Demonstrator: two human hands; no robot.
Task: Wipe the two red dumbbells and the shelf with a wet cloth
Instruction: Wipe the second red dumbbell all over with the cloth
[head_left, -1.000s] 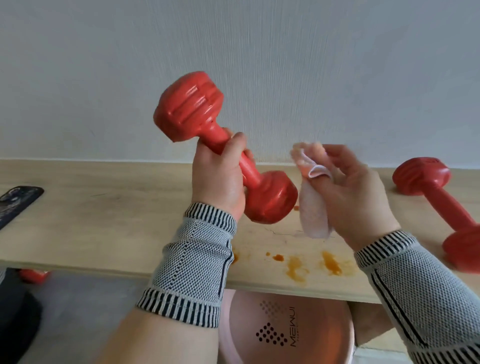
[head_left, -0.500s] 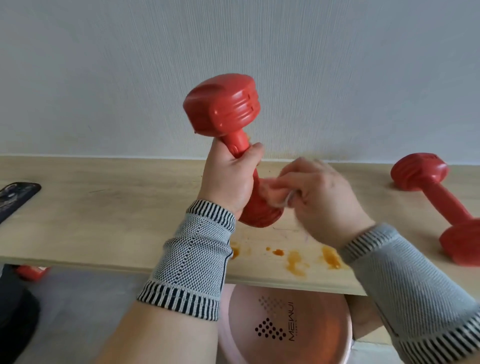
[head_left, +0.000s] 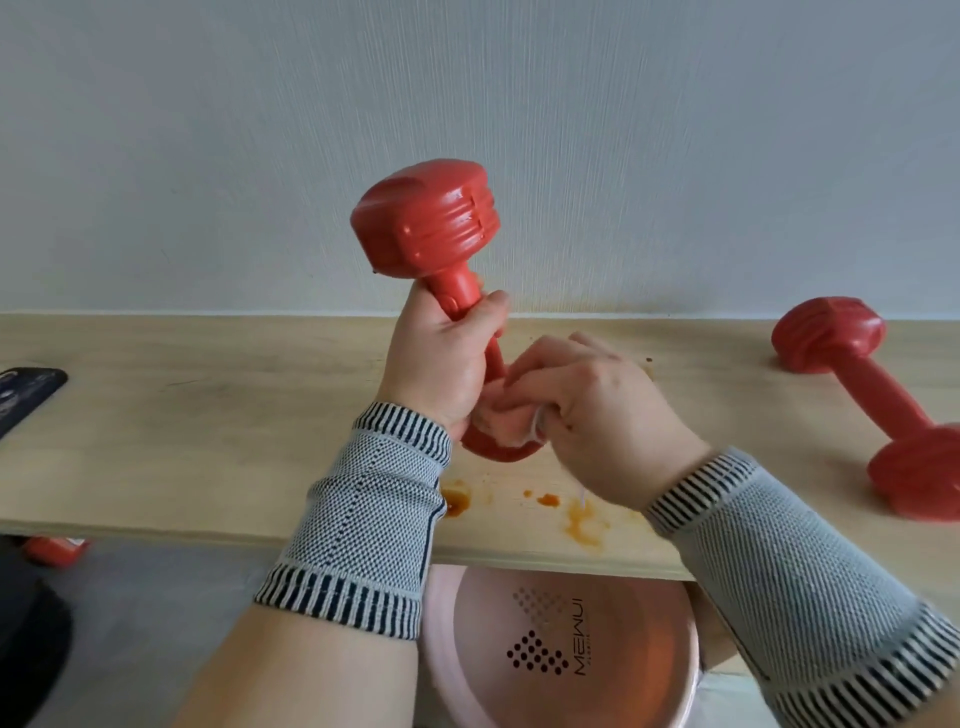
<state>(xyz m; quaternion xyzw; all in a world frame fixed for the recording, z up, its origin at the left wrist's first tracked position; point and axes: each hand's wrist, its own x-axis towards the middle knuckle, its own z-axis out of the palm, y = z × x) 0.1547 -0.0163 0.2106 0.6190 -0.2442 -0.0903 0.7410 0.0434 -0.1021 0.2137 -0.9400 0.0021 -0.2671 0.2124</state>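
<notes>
Dumbbell (head_left: 426, 223), gripped by its handle in the left hand (head_left: 441, 364) above the shelf (head_left: 208, 441), has been turned upright, and the right hand (head_left: 587, 405), pinching the cloth (head_left: 506, 423), has moved onto its lower head, indicating wiping has begun.

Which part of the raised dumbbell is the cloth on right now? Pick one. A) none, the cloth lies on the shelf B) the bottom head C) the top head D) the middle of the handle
B: the right hand presses the pink cloth against the lower head of the raised dumbbell, which the left hand grips by its handle.
</notes>
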